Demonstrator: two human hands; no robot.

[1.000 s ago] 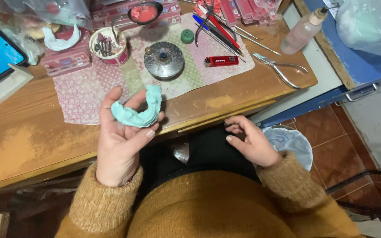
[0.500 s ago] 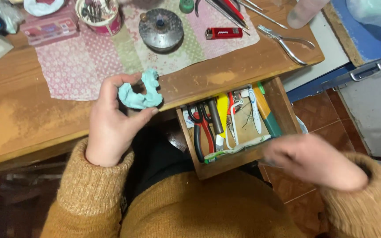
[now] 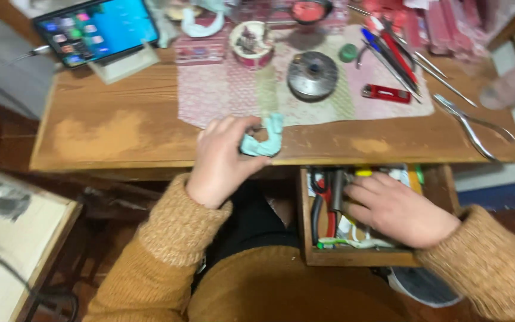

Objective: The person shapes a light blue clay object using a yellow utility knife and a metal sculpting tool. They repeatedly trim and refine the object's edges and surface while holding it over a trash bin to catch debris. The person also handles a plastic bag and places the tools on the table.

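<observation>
My left hand (image 3: 220, 160) grips a pale teal dental cast (image 3: 263, 141) at the front edge of the wooden table (image 3: 120, 134). Below the table edge a wooden drawer (image 3: 353, 256) stands pulled out, packed with red-handled pliers (image 3: 322, 206) and other tools. My right hand (image 3: 399, 210) lies flat inside it, fingers spread over the tools; whether it grips one I cannot tell.
On the pink patterned cloth (image 3: 227, 95) sit a round metal tin (image 3: 312, 74), a cup of small tools (image 3: 251, 43), a red lighter (image 3: 386, 93) and several long instruments (image 3: 396, 53). Metal pliers (image 3: 472, 125) lie at right. A tablet (image 3: 96, 30) leans at back left.
The drawer has been pulled out. My right hand went from my lap to the drawer's side and now rests inside it. My left hand still holds the cast, now lower at the table edge.
</observation>
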